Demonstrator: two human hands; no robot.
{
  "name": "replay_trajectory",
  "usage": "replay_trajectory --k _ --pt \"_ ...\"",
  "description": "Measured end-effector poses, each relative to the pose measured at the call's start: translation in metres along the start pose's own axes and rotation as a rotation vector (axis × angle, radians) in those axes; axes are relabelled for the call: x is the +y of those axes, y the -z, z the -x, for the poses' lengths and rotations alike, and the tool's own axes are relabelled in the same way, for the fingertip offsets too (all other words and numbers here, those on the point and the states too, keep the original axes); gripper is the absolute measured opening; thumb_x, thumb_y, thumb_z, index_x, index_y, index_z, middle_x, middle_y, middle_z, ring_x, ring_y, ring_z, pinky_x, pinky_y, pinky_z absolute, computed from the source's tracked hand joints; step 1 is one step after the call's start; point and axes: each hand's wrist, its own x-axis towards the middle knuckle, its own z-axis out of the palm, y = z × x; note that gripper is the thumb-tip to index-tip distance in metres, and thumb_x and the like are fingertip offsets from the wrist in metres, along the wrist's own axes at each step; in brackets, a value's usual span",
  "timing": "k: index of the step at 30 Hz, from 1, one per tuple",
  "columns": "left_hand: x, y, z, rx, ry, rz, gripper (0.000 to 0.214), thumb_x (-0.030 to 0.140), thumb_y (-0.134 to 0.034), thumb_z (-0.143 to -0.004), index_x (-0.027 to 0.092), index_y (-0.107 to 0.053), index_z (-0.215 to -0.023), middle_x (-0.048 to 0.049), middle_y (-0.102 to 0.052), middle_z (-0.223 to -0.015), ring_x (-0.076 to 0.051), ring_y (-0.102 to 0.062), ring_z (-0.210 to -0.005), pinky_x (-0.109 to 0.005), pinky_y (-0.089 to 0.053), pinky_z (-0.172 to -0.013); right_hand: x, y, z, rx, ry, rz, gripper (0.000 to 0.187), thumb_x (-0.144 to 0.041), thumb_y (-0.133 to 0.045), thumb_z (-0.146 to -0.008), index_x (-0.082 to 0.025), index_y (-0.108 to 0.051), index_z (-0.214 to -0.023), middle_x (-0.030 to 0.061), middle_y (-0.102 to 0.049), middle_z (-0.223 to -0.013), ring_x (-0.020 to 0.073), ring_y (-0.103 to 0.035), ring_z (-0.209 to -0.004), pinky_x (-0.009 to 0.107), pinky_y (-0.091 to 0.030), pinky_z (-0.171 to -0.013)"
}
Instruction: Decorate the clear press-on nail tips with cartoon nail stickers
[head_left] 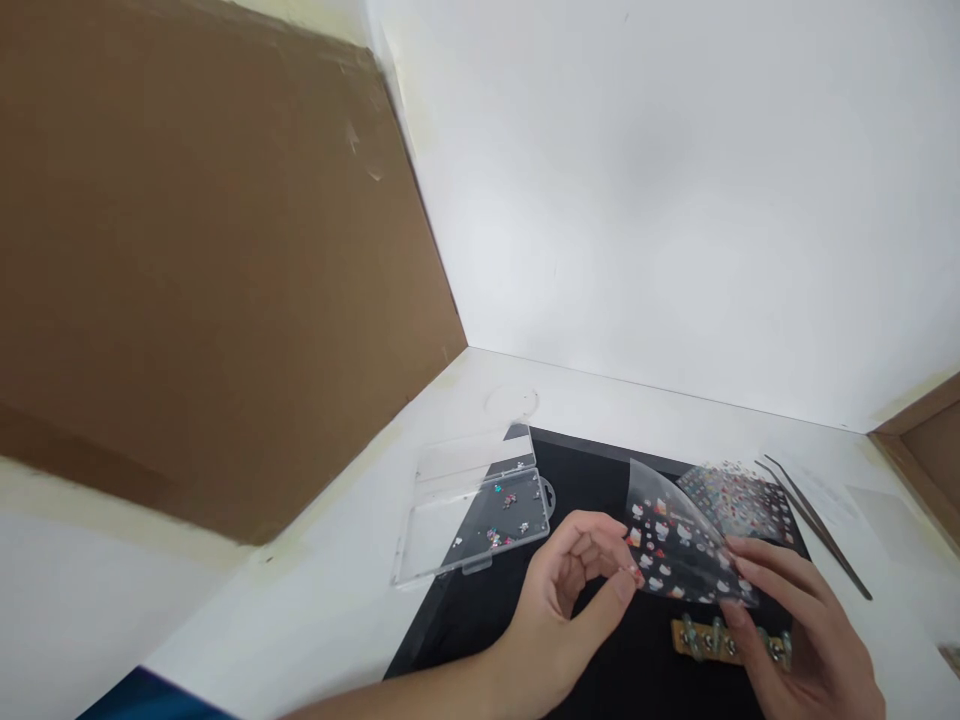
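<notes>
A clear sticker sheet printed with small white and red cat figures is bent up above a black mat. My right hand pinches its right edge between thumb and fingers. My left hand is curled at the sheet's left edge, thumb and fingertips closed on it. Just below the sheet, partly behind my right thumb, lies a narrow wooden strip bearing several greenish translucent pieces that look like nail tips. Behind my right hand is a second sticker sheet, densely patterned.
An opened clear plastic case with scattered colourful gems sits left of my hands, partly on the black mat. Curved metal tweezers lie at the right. A brown board stands at left, and a white wall rises behind.
</notes>
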Motion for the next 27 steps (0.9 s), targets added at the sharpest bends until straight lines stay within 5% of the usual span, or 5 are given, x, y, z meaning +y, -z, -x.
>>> replay_trajectory --k 9,19,27 --pt "0.003 0.004 0.003 -0.122 0.117 -0.012 0.039 0.056 -0.079 -0.104 0.018 -0.072 -0.102 -0.0027 -0.065 -0.098 -0.011 -0.064 -0.093 -0.023 -0.053 -0.092 -0.002 0.005 0.001 -0.053 0.055 0.032 0.042 -0.011 -0.071 -0.099 -0.025 -0.069 -0.138 0.0093 -0.073 -0.130 0.0181 -0.075 -0.121 0.026 -0.066 -0.098" --pt "-0.002 0.001 0.002 -0.085 0.159 -0.030 0.046 0.063 -0.083 -0.098 0.019 -0.071 -0.104 -0.0034 -0.069 -0.101 -0.013 -0.065 -0.095 -0.024 -0.054 -0.096 -0.006 0.002 0.010 -0.087 0.066 0.107 0.039 -0.016 -0.069 -0.104 -0.024 -0.067 -0.142 0.0106 -0.066 -0.138 0.0186 -0.066 -0.130 0.025 -0.064 -0.104" --pt "-0.006 0.004 0.000 -0.060 0.193 -0.121 0.053 0.070 -0.081 -0.097 0.018 -0.070 -0.102 -0.0063 -0.071 -0.106 -0.015 -0.066 -0.098 -0.028 -0.055 -0.099 -0.005 0.000 0.007 -0.053 0.126 0.034 0.075 -0.006 -0.072 -0.100 -0.025 -0.049 -0.169 0.0077 -0.065 -0.139 0.0148 -0.066 -0.135 0.024 -0.057 -0.119"
